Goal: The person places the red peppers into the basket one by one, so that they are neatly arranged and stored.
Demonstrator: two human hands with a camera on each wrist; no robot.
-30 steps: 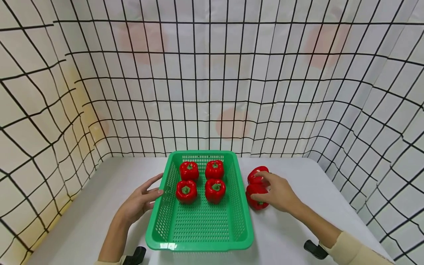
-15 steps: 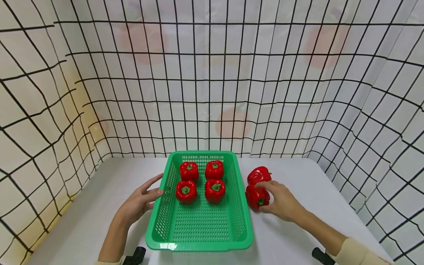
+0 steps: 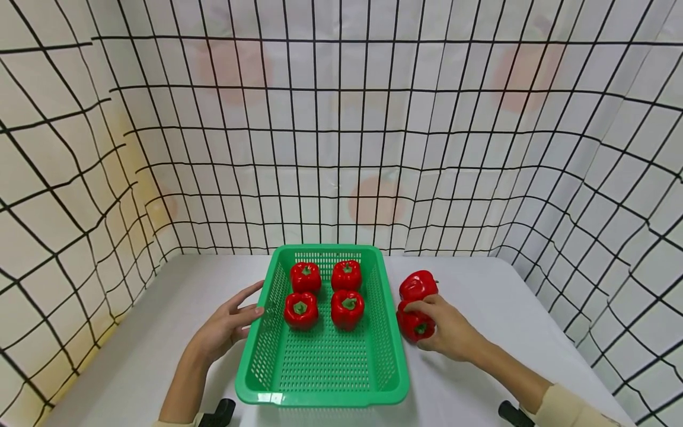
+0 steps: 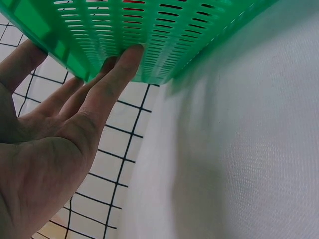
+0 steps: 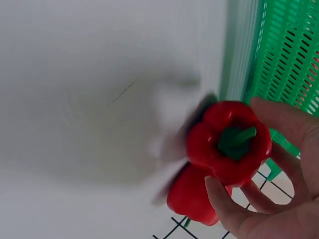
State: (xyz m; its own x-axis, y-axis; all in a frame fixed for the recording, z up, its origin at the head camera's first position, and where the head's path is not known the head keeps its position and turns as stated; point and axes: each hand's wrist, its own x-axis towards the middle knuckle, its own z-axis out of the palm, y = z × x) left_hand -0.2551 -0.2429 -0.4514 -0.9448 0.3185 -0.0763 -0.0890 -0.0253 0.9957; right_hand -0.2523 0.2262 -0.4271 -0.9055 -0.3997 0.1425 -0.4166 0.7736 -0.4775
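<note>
A green perforated basket (image 3: 322, 398) bears several red bell peppers, stems up, in two rows towards its far end. To its right lie two more: a farther red bell pepper (image 3: 418, 285) on its side and a nearer red bell pepper (image 3: 409, 323) touching it. My right hand (image 3: 453, 333) grips the nearer one from the right. In the right wrist view its fingers bend round this pepper, whose green stem (image 5: 239, 142) shows between them. Against the basket's left side rest the outstretched fingers of my left hand (image 3: 226, 326); in the left wrist view the fingertips touch the slotted wall (image 4: 144, 30).
A white-covered table (image 3: 480, 284) lies under everything. Black netting (image 3: 341, 148) over white sheets encloses the left, back and right sides. A black wrist strap (image 3: 217, 412) sits on the left sleeve.
My right hand has moved from over the two peppers towards me, uncovering the farther one, and its fingers have closed round the nearer one. My left hand has stayed at the basket.
</note>
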